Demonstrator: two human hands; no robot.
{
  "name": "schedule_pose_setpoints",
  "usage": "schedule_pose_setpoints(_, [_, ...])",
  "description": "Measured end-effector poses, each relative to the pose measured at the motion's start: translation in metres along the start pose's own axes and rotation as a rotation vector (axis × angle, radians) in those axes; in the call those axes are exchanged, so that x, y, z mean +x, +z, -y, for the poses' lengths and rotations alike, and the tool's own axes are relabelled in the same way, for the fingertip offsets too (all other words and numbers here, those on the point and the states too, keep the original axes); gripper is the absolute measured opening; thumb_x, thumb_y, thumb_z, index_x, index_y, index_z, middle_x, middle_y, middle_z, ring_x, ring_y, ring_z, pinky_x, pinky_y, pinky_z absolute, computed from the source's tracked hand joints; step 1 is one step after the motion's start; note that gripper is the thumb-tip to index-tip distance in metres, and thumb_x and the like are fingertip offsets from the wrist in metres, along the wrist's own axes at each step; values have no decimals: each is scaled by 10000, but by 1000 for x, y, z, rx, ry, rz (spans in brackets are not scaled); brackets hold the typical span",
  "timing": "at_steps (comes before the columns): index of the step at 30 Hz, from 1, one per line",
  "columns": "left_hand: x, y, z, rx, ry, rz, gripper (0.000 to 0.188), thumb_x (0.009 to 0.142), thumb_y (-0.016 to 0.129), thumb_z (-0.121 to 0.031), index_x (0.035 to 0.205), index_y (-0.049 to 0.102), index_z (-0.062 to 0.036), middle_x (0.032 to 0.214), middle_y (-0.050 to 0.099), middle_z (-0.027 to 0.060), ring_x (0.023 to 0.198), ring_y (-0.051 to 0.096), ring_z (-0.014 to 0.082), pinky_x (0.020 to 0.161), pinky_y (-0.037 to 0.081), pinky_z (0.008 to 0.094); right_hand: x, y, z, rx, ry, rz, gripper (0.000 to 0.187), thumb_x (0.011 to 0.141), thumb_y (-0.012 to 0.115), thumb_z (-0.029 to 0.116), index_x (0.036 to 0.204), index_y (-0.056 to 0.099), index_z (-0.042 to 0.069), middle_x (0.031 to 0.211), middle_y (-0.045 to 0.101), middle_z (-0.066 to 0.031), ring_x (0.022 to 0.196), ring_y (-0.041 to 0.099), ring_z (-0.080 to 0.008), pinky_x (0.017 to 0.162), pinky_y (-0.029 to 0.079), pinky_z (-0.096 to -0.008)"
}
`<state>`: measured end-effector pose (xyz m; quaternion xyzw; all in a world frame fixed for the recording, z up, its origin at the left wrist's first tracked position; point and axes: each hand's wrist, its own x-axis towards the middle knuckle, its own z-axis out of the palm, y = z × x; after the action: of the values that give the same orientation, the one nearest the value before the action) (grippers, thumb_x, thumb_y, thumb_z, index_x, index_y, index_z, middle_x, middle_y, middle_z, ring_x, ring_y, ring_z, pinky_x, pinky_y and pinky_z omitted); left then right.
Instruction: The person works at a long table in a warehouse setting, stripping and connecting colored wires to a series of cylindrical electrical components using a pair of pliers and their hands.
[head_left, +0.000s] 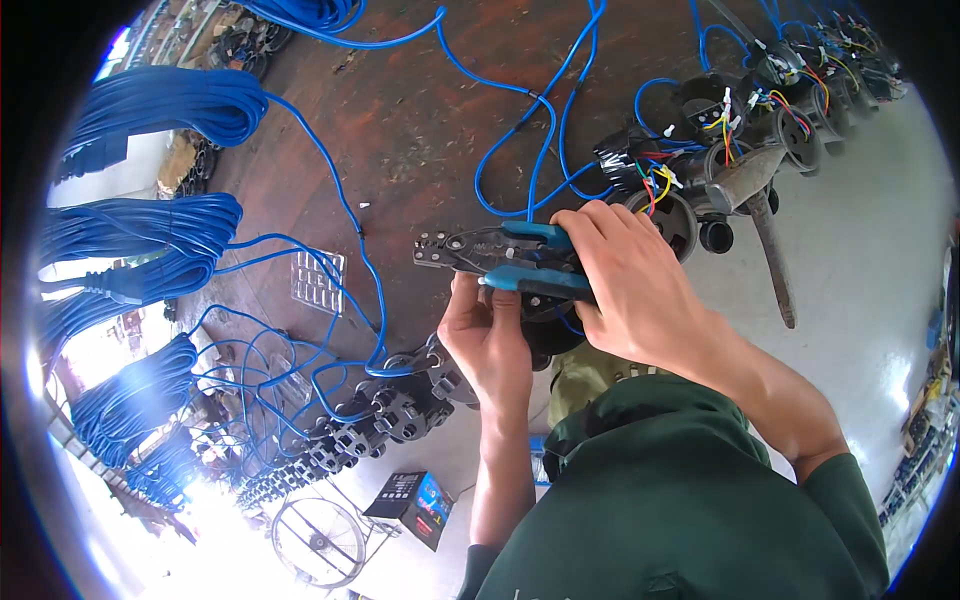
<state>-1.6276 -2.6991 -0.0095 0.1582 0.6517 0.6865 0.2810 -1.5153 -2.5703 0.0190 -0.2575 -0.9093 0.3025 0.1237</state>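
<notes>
My right hand [645,285] is closed around the blue handles of wire stripper pliers [530,281]. Their dark metal jaws point left, over the brown tabletop [400,150]. Just below the jaws, the thumb and index finger of my left hand [492,350] are pinched together close to the tool. What those fingers hold is too small and covered to make out. A dark round housing [550,335] is partly hidden beneath the pliers and my hands. Right of the pliers stands another open grey housing [668,222] with coloured wires [655,188] and white connectors.
Coiled blue cables [160,105] hang along the left, with loose strands crossing the table. A hammer [768,230] lies at the right edge beside a row of wired housings. Black fittings [400,410] line the near left edge. A box [412,508] and a wheel [318,540] stand below.
</notes>
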Motion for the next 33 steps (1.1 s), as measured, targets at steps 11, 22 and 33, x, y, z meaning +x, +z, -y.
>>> schedule_pose_setpoints(11, [4,4,-4,516,180,-6,250,979,523,87,1197,635,42,1001,717,61,890,636,100,803,508,242,5,-10,-4,-127,-110,35,375,665,804,45,974,593,21,929,615,-116,900,652,-288,806,524,-392])
schedule_pose_setpoints(22, [-1,11,-12,515,146,-60,166,995,621,-51,1128,678,31,1030,615,129,803,621,217,676,480,316,9,-8,-7,-169,-139,27,171,784,735,70,897,614,29,823,620,-97,792,675,-268,717,548,-381])
schedule_pose_setpoints(33, [-3,7,-4,365,160,-71,158,990,661,-64,1120,689,21,1015,607,103,815,608,191,700,470,290,12,-12,-11,-145,-176,33,171,769,734,85,893,626,38,815,657,-103,785,705,-286,691,566,-411])
